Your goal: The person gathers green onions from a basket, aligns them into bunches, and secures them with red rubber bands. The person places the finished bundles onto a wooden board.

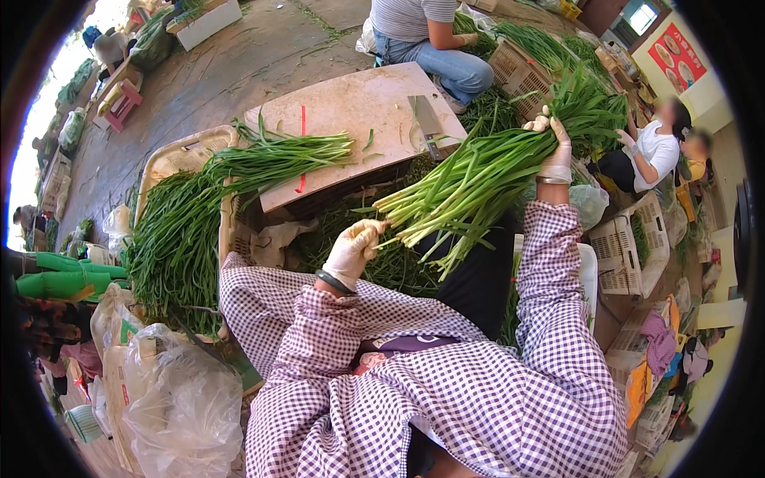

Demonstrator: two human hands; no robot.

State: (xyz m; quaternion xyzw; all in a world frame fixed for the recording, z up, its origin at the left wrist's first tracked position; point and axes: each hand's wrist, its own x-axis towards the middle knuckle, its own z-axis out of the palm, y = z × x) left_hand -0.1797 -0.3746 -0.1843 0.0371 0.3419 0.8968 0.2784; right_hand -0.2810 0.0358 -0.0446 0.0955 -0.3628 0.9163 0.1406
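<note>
My right hand (553,143), in a pale thin glove, grips a large bunch of green leafy stalks (472,185), perhaps Chinese chives. The pale stem ends point down and left. At those ends my gloved left hand (357,248) has its fingers pinched together on a stem end. Beyond the hands lies a board (358,101) with red marks; a cleaver (426,122) rests at its right edge. A smaller bunch of stalks (299,149) lies across the board's left part. Further left, a plastic crate (185,146) is heaped with long greens (179,239).
Loose trimmed leaves (346,239) lie below the board. A person in jeans (442,48) sits beyond it; a person in white (657,149) sits at right. A clear plastic bag (185,400) is at lower left, a white crate (657,239) at right.
</note>
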